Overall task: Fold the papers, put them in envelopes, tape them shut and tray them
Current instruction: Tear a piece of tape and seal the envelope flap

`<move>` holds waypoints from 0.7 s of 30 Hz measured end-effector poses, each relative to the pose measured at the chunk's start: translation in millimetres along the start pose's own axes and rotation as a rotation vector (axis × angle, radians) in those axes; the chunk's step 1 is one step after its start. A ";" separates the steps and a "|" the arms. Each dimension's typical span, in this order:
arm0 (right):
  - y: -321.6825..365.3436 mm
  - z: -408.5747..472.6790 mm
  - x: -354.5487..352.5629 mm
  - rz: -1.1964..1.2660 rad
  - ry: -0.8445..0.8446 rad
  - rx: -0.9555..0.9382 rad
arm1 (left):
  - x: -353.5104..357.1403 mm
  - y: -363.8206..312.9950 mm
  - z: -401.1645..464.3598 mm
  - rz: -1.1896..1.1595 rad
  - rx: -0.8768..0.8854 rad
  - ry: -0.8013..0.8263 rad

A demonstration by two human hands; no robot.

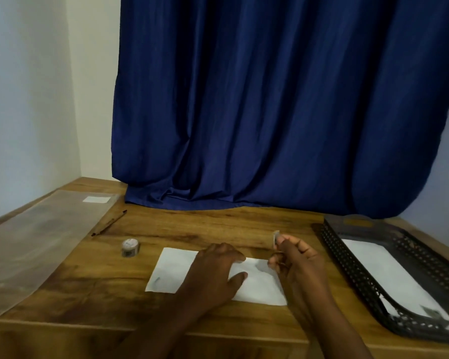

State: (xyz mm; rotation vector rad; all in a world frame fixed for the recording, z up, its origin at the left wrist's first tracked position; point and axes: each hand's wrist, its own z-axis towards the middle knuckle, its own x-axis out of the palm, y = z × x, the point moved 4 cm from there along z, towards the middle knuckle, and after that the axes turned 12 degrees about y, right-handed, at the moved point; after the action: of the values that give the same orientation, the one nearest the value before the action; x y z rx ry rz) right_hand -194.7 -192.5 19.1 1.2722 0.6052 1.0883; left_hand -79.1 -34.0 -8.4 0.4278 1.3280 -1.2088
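envelope (171,273): flat white paper rectangle on grained wood table (218,229)
left hand (213,270): fingers straight, pressing envelope
right hand (296,257): fingertips pinching small tape piece (276,238)
tray (347,263): black perforated mesh

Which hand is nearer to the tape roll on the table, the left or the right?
Left. The left hand rests on the white envelope, just right of the tape roll. The right hand is farther right, raised, pinching a small piece of tape.
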 end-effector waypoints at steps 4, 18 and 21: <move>19.6 16.7 -21.6 -0.474 0.143 0.141 | 15.7 1.7 -2.2 -0.023 -0.013 0.052; -14.4 65.4 -17.5 -1.000 0.518 0.235 | 18.0 -4.4 -4.0 0.067 -0.029 0.121; -19.3 68.1 -17.2 -1.013 0.515 0.228 | 18.1 -6.0 -4.4 0.097 -0.028 0.133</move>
State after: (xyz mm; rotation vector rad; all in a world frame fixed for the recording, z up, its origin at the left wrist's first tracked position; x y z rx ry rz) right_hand -137.2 -237.0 14.0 0.6654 1.5827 0.4652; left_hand -90.1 -40.3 -23.4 0.5543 1.4191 -1.0955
